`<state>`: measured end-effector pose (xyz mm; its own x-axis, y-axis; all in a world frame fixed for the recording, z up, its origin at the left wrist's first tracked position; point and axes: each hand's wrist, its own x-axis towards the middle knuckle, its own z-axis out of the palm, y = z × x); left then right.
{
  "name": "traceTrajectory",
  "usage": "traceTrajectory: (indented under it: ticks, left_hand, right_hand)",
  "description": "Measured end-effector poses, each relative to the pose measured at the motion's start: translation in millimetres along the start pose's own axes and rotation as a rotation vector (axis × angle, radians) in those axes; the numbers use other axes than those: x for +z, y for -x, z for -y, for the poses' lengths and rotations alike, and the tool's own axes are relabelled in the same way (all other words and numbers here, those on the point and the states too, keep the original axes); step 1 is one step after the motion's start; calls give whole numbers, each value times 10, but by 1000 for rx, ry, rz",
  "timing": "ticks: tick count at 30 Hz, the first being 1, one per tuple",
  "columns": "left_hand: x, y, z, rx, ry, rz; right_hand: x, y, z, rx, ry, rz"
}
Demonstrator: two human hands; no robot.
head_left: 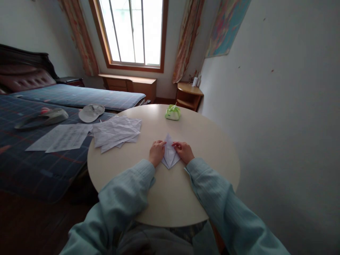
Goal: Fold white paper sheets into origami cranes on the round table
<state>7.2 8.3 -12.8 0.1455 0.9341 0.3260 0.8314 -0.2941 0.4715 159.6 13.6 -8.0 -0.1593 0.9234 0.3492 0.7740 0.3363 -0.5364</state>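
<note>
A folded sheet of white paper, diamond-like with a point at top and bottom, lies on the round table in front of me. My left hand grips its left edge, fingers curled in and thumb side against the paper. On the opposite edge, my right hand pinches the paper between bent fingers and thumb. Both hands rest low over the tabletop, and the undersides of the fingers are hidden.
Creased white sheets are piled at the table's left edge. Behind the folded paper stands a green tissue pack. On the bed at left lie printed sheets, a white cap and a grey-white curved object. A wall borders the right.
</note>
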Motion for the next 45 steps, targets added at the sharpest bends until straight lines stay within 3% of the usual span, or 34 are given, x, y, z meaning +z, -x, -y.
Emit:
traceTrajectory:
  ticks: [21, 31, 35, 45]
  left_hand:
    - [-20, -5, 3, 21, -29, -10]
    - [-194, -56, 175, 231, -69, 205]
    - [-211, -22, 223, 238, -78, 323]
    - [-197, 8, 237, 186, -146, 356]
  right_hand:
    - [15, 5, -43, -20, -62, -14]
    - [-11, 7, -35, 25, -29, 0]
    - [-13, 0, -56, 23, -13, -18]
    - [11, -15, -119, -24, 2, -59]
